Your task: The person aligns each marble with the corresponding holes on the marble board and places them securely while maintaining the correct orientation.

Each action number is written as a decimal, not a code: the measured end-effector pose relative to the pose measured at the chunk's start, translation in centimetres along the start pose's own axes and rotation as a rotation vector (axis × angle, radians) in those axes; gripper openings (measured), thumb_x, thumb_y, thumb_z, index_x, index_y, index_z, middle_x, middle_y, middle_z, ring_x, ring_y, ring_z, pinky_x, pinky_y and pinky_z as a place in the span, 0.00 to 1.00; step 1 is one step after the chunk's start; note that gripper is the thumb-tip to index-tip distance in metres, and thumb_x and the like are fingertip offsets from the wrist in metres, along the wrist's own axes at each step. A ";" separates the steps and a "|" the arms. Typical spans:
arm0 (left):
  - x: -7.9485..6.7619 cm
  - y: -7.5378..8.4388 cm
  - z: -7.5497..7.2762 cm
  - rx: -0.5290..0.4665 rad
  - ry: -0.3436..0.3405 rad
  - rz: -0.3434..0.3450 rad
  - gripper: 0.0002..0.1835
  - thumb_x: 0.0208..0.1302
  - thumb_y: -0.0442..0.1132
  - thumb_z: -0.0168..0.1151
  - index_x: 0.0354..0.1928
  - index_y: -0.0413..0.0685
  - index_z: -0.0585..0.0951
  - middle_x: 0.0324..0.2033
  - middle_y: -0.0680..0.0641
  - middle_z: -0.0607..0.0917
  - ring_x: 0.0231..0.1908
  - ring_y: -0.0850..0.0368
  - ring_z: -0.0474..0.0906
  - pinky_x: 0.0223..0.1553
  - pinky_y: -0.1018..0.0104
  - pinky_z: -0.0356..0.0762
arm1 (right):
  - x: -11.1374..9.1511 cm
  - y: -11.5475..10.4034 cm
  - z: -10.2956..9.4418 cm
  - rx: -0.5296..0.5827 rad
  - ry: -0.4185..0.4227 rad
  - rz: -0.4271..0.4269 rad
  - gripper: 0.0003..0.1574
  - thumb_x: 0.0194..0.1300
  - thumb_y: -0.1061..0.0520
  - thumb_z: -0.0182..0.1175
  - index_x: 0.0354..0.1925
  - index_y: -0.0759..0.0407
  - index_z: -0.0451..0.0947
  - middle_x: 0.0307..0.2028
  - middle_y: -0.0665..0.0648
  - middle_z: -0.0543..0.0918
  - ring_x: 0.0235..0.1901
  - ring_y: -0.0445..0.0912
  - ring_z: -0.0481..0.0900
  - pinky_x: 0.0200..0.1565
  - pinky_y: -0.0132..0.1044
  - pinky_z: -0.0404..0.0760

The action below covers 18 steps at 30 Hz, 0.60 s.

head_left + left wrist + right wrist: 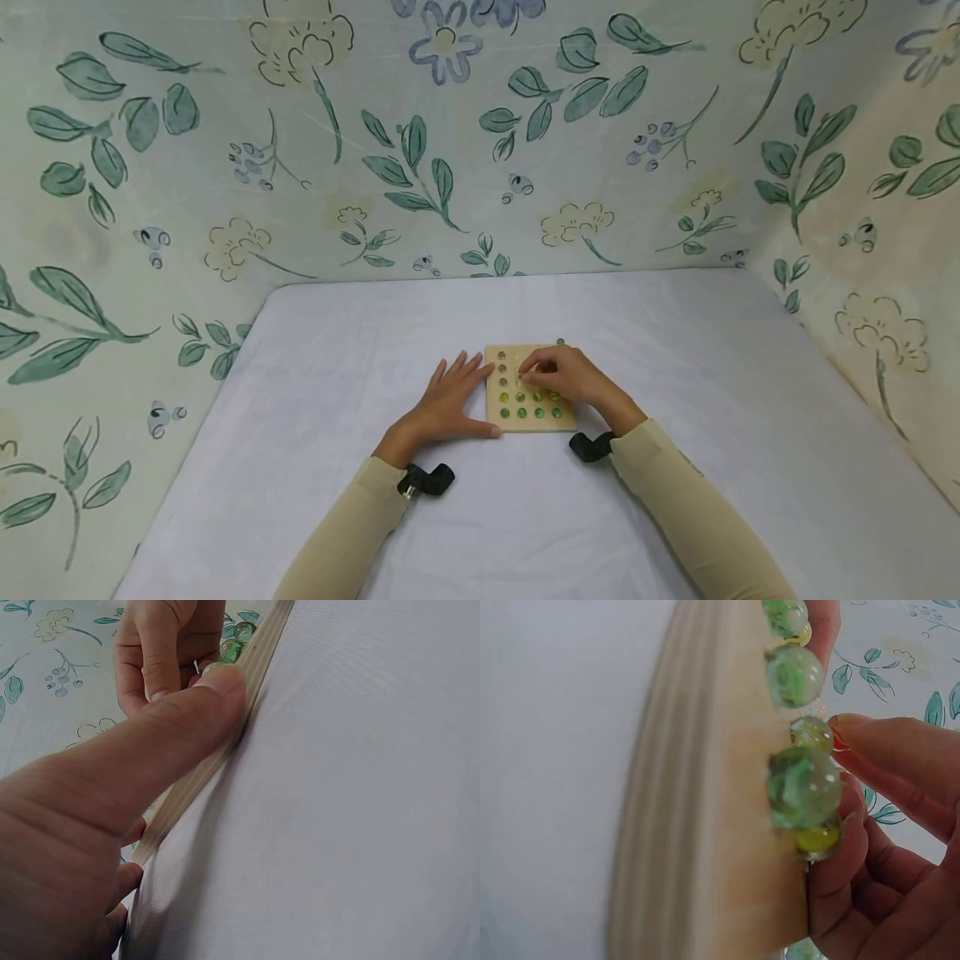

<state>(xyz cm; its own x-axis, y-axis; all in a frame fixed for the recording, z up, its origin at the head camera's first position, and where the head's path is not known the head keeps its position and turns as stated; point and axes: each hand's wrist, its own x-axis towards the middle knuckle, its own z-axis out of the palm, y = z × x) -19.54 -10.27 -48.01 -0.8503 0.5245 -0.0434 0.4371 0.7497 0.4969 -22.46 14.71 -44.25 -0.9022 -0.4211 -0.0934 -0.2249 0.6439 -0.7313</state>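
Note:
A square wooden board (pixel 531 423) lies on the table, with glass marbles set in rows along its left column and its two front rows. My left hand (pixel 452 402) spreads its fingers at the board's left side, and its thumb presses the front edge. Over the board's middle is my right hand (pixel 567 375), thumb and forefinger pinching a small glass marble with a red streak (pixel 841 742), mostly hidden by the fingertips. Green marbles (pixel 795 675) and a yellow marble (pixel 819 835) show close up in the right wrist view. The right hand hides part of the board.
A green marble (pixel 560 341) is at the board's far edge, just beyond the right hand. White cloth covers the table (pixel 360 333). Floral fabric (pixel 450 167) hangs behind and at both sides. A black wrist camera (pixel 426 480) is strapped to the left arm, another (pixel 592 447) to the right.

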 end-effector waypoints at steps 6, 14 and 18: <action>0.0 0.0 0.0 -0.009 0.002 -0.008 0.58 0.45 0.74 0.65 0.76 0.61 0.53 0.76 0.52 0.47 0.75 0.53 0.32 0.71 0.51 0.24 | -0.1 -0.4 -0.1 -0.022 -0.010 0.001 0.08 0.64 0.54 0.65 0.42 0.52 0.85 0.26 0.52 0.79 0.26 0.45 0.71 0.29 0.35 0.72; -0.1 0.2 0.0 -0.013 -0.010 -0.010 0.58 0.45 0.74 0.64 0.76 0.61 0.52 0.76 0.52 0.46 0.75 0.53 0.32 0.71 0.50 0.24 | -0.1 -0.7 0.0 -0.020 -0.027 0.018 0.09 0.63 0.54 0.66 0.42 0.53 0.85 0.28 0.52 0.80 0.27 0.45 0.72 0.29 0.35 0.73; -0.1 0.1 0.0 -0.006 -0.006 -0.011 0.58 0.45 0.75 0.64 0.76 0.61 0.52 0.76 0.52 0.46 0.75 0.53 0.32 0.71 0.50 0.24 | -0.1 -0.8 0.2 -0.021 -0.022 0.003 0.08 0.62 0.54 0.66 0.41 0.53 0.85 0.27 0.52 0.79 0.27 0.45 0.72 0.28 0.35 0.72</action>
<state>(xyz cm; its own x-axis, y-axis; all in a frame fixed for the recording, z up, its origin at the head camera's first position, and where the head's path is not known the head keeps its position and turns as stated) -19.44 -10.20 -47.96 -0.8533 0.5185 -0.0546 0.4256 0.7532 0.5015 -22.18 14.15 -43.79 -0.8946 -0.4329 -0.1111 -0.2298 0.6588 -0.7164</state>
